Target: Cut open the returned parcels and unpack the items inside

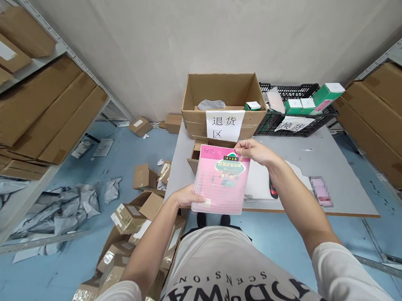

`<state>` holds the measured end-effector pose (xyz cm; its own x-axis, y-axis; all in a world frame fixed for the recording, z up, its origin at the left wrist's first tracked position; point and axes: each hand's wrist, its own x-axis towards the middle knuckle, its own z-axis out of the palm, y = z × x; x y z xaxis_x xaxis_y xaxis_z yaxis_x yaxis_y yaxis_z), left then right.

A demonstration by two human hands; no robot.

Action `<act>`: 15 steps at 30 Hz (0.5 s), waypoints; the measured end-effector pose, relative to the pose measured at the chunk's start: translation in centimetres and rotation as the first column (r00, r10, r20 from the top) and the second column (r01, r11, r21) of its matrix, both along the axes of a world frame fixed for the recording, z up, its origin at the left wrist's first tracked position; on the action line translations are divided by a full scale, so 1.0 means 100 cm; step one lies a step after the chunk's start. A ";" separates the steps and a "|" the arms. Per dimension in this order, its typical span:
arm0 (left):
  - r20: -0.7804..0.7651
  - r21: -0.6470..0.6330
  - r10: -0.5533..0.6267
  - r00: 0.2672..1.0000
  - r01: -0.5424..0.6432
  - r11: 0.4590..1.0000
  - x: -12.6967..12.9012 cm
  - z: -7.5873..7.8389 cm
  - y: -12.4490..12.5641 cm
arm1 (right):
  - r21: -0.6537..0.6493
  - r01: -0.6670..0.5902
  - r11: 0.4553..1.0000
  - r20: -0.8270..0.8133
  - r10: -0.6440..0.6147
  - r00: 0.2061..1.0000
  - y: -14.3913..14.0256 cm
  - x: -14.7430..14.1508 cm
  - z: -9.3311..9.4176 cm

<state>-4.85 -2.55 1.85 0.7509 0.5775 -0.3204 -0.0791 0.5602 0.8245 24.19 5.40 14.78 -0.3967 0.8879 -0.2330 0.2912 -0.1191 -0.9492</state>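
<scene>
A pink book (219,181) with a green and white cover picture is held up over the table's front edge, seemingly in a clear wrap. My left hand (187,196) is closed on its lower left corner, the thumb on the front. At the upper right corner, my right hand (253,151) pinches the edge. Just behind the book stands a small open carton (195,151), partly hidden by it. White paper (258,181) and a red and black tool (273,189), perhaps a cutter, lie to the right, partly under my right forearm.
A large labelled carton (199,121) and a black crate (267,125) with green boxes (326,94) stand at the table's (344,174) back. A phone (321,191) lies at right. Opened cartons (115,262) cover the floor at left. Loaded shelves flank both sides.
</scene>
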 end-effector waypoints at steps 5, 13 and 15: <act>0.006 0.049 -0.071 0.997 0.071 0.996 -0.001 0.001 -0.002 | 0.010 0.009 1.000 -0.041 -0.008 0.999 0.006 0.005 0.022; -0.058 0.148 -0.155 0.986 0.162 0.976 -0.003 0.012 0.000 | 0.034 0.053 0.998 -0.124 -0.048 0.991 0.028 0.022 0.044; -0.102 0.172 -0.144 0.984 0.160 0.972 -0.008 0.009 0.000 | 0.040 0.076 0.996 -0.164 -0.069 0.984 0.034 0.029 0.049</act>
<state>-5.62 -2.59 2.75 0.8078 0.5128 -0.2907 0.0728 0.4026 0.9125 27.13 8.79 19.65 -0.3599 0.9239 -0.1297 0.1253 -0.0899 -0.9880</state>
